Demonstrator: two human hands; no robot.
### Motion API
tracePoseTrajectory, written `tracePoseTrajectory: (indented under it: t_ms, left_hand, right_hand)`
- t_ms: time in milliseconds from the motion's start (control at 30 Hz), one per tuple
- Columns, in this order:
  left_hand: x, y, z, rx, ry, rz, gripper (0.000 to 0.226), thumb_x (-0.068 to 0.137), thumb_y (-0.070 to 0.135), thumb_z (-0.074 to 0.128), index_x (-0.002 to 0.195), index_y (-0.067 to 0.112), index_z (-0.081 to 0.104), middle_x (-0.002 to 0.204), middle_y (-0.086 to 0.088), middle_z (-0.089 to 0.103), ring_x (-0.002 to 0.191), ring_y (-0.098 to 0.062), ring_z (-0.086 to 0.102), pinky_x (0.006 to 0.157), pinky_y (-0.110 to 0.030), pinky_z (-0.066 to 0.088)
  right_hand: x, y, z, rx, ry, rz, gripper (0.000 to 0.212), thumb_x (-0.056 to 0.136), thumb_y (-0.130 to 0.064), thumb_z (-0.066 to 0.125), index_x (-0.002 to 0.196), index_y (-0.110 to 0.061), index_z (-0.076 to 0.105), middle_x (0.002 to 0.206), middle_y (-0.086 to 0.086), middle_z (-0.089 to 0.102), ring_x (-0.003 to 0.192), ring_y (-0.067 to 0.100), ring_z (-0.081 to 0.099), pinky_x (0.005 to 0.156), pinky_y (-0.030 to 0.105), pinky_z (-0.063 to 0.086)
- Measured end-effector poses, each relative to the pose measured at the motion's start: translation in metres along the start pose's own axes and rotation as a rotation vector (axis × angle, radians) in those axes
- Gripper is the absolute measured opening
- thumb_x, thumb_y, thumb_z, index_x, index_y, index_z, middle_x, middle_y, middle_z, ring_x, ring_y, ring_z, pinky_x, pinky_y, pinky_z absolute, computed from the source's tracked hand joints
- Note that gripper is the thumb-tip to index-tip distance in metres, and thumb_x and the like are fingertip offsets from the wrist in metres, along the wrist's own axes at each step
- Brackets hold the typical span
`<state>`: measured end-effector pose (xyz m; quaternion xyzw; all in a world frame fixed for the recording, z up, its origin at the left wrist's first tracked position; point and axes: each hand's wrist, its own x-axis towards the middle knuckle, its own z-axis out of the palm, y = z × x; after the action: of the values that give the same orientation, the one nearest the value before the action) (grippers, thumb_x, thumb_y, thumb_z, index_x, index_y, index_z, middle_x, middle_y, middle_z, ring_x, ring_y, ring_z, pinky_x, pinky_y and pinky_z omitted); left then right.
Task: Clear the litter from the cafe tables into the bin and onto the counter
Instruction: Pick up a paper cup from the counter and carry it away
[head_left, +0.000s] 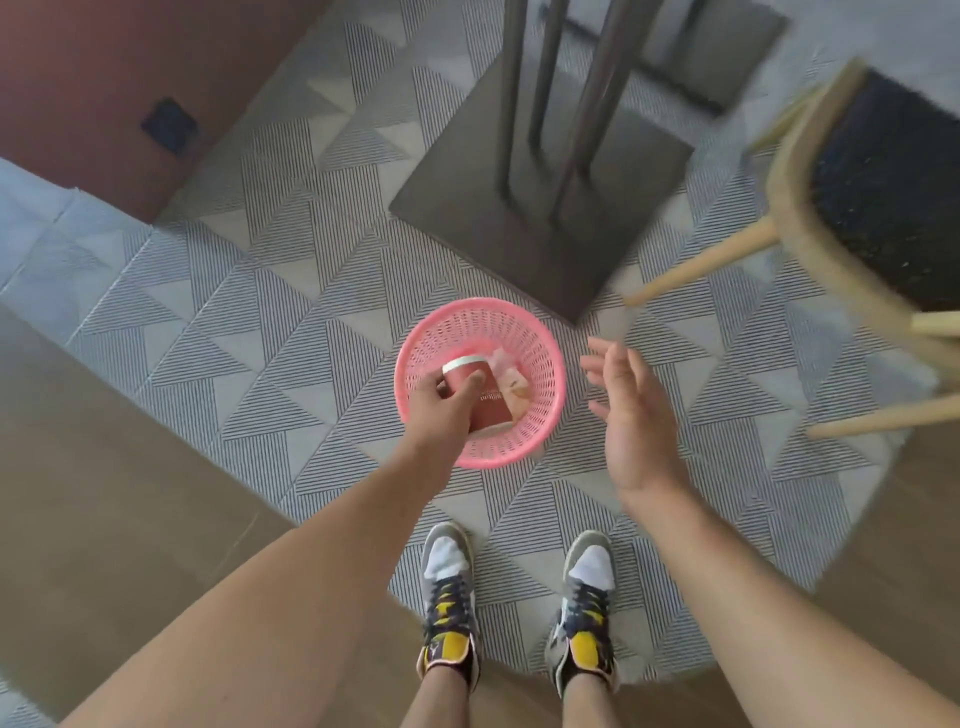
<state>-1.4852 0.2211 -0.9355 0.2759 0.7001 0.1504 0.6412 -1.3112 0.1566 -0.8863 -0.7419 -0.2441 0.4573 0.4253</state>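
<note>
The left hand (448, 402) gripped a red paper cup (475, 389) over the mouth of the pink bin (545, 364) — seemingly to drop it onto the crumpled litter (511, 387) inside — while the right hand (631, 415) hovered open and empty beside the rim, near the table base (467, 208).

The bin (540, 358) stands on the floor (260, 332) before the table base (540, 208).
</note>
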Motion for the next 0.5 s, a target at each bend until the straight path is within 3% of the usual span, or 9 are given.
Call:
tracePoseTrajectory:
  t_ms: [67, 200, 267, 333, 433, 500]
  left_hand:
    - [0.017, -0.004, 0.007, 0.011, 0.028, -0.01, 0.041, 0.101, 0.035, 0.069, 0.136, 0.019, 0.057, 0.116, -0.009, 0.074, 0.1, -0.027, 0.076, 0.09, -0.047, 0.064]
    - [0.036, 0.003, 0.015, -0.022, 0.079, -0.008, 0.057, 0.099, 0.036, 0.069, 0.15, 0.024, 0.047, 0.117, -0.001, 0.07, 0.092, -0.017, 0.073, 0.072, -0.033, 0.057]
    - [0.037, 0.007, 0.017, -0.016, 0.082, 0.022, 0.071, 0.099, 0.037, 0.069, 0.161, 0.024, 0.036, 0.142, -0.002, 0.062, 0.104, -0.015, 0.066, 0.086, -0.037, 0.049]
    - [0.033, 0.012, 0.016, 0.014, 0.095, 0.061, 0.072, 0.1, 0.041, 0.067, 0.163, 0.026, 0.034, 0.158, -0.004, 0.049, 0.128, -0.023, 0.058, 0.105, -0.048, 0.044]
    - [0.017, 0.021, 0.011, 0.031, 0.123, 0.121, 0.063, 0.102, 0.043, 0.064, 0.159, 0.028, 0.04, 0.159, -0.002, 0.049, 0.139, -0.025, 0.053, 0.117, -0.055, 0.04]
    - [0.004, 0.028, 0.007, 0.022, 0.127, 0.178, 0.056, 0.104, 0.04, 0.062, 0.155, 0.025, 0.046, 0.153, 0.0, 0.053, 0.137, -0.021, 0.054, 0.115, -0.047, 0.042]
  right_hand:
    - [0.004, 0.011, 0.003, 0.006, -0.001, 0.007, 0.03, 0.101, -0.062, 0.037, 0.111, -0.046, 0.061, 0.098, -0.042, 0.068, 0.095, -0.02, 0.064, 0.073, 0.002, 0.049]
    - [0.006, 0.025, 0.007, 0.021, -0.007, 0.025, 0.028, 0.103, -0.057, 0.038, 0.11, -0.044, 0.062, 0.096, -0.041, 0.07, 0.094, -0.019, 0.065, 0.07, 0.003, 0.05]
    - [0.003, 0.026, 0.006, 0.001, -0.009, 0.023, 0.029, 0.102, -0.059, 0.037, 0.112, -0.046, 0.061, 0.096, -0.044, 0.068, 0.096, -0.02, 0.064, 0.074, 0.002, 0.049]
    - [0.0, 0.023, 0.005, -0.005, -0.009, 0.012, 0.029, 0.103, -0.056, 0.037, 0.116, -0.044, 0.06, 0.098, -0.047, 0.066, 0.097, -0.021, 0.062, 0.076, 0.001, 0.048]
    - [-0.008, 0.012, 0.001, -0.009, -0.006, -0.011, 0.033, 0.104, -0.054, 0.039, 0.122, -0.038, 0.061, 0.099, -0.047, 0.065, 0.098, -0.022, 0.062, 0.076, 0.001, 0.047]
    - [-0.012, 0.0, -0.003, -0.011, 0.002, -0.032, 0.04, 0.103, -0.057, 0.038, 0.127, -0.034, 0.061, 0.103, -0.042, 0.068, 0.102, -0.02, 0.062, 0.08, 0.004, 0.051]
